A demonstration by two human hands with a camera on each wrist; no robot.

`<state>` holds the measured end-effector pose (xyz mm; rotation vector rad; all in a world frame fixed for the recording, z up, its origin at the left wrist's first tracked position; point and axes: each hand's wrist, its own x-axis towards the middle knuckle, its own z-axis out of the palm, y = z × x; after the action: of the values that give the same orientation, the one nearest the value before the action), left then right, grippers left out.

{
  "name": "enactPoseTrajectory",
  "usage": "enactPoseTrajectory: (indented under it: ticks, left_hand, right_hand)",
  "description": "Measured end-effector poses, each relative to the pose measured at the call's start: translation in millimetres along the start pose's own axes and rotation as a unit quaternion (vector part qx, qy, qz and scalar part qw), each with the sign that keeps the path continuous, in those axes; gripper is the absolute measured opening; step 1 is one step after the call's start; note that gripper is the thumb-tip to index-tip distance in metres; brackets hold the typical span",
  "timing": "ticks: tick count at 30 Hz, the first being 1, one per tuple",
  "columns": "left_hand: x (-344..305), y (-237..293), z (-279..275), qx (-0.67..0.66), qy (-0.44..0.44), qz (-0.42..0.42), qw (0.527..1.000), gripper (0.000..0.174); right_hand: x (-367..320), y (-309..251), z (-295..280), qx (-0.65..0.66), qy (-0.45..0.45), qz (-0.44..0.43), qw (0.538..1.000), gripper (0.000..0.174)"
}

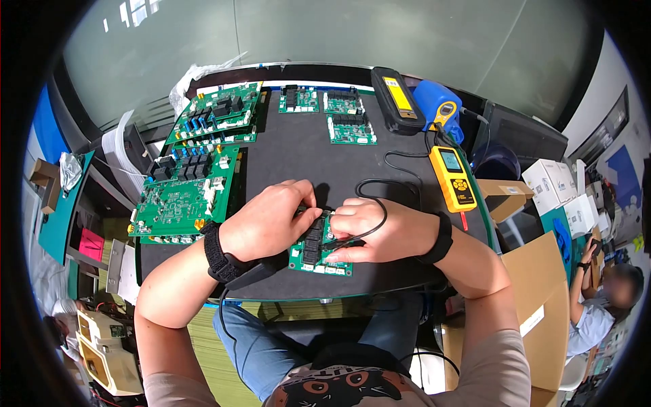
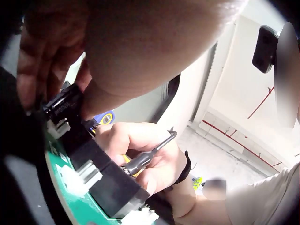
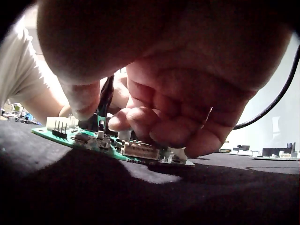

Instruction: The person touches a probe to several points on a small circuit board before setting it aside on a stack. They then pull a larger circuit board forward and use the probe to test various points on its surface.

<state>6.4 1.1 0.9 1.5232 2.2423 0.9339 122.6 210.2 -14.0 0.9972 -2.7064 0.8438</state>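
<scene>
A small green circuit board with a row of black relays and white connectors lies on the dark mat in front of the person. At its far left edge the left hand grips the board, thumb and fingers around a black part there. The right hand pinches a black cable plug between thumb and fingers, over the board's right side. In the right wrist view the plug's narrow tip points down at a small socket, and the other fingers rest along the board's edge.
Larger green boards are stacked on the left. Several small boards lie at the back. On the right are a yellow meter, a black case and a blue device. A cardboard box stands beside the table.
</scene>
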Motion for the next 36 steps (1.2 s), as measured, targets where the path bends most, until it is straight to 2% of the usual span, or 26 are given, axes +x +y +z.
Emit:
enactPoseTrajectory:
  ticks: [12, 17, 19, 23, 36]
  left_hand:
    - [1.1, 1.1, 0.2, -0.016, 0.000, -0.014, 1.000, 0.018]
    - [2.9, 0.9, 1.9, -0.041, 0.029, -0.028, 0.998, 0.021]
    - [3.6, 1.3, 1.4, -0.039, 0.026, -0.060, 0.997, 0.021]
    - [3.9, -1.4, 3.6, -0.062, 0.043, -0.032, 0.997, 0.024]
    - [4.1, -2.4, 3.4, -0.034, 0.022, -0.056, 0.998, 0.021]
  right_hand:
    - [1.0, 1.7, 3.8, -0.017, 0.018, -0.047, 0.999, 0.025]
    - [2.5, -0.4, 1.9, -0.016, 0.007, -0.040, 0.999, 0.022]
    - [3.1, -0.9, 2.0, -0.019, 0.009, -0.046, 0.999, 0.022]
    - [3.4, -2.3, 1.3, -0.006, 0.020, -0.038, 0.999, 0.021]
    - [-2.4, -0.8, 4.1, 0.004, -0.011, -0.011, 1.000, 0.017]
